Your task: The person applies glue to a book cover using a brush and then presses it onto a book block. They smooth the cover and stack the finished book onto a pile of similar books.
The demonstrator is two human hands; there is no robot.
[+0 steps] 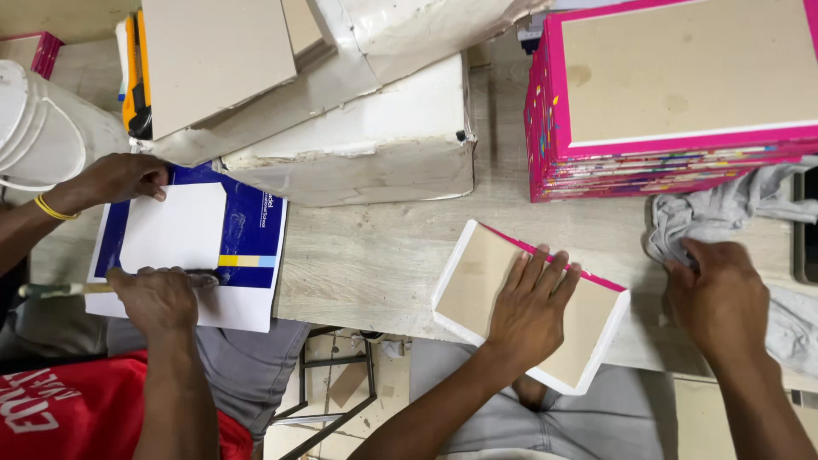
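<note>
Left hand [530, 308] lay flat, fingers spread, pressing the board-backed cover [528, 307], grasping nothing; right hand [720, 302] clenched the crumpled grey cloth [733, 209]. The rectangular cover, tan with white-and-pink edges, overhung the table edge [366, 264].

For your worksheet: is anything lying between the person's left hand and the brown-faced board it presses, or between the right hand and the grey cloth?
Nothing visible. The left hand lies flat, directly on the board at the table edge. The right hand rests straight on the grey cloth.
</note>
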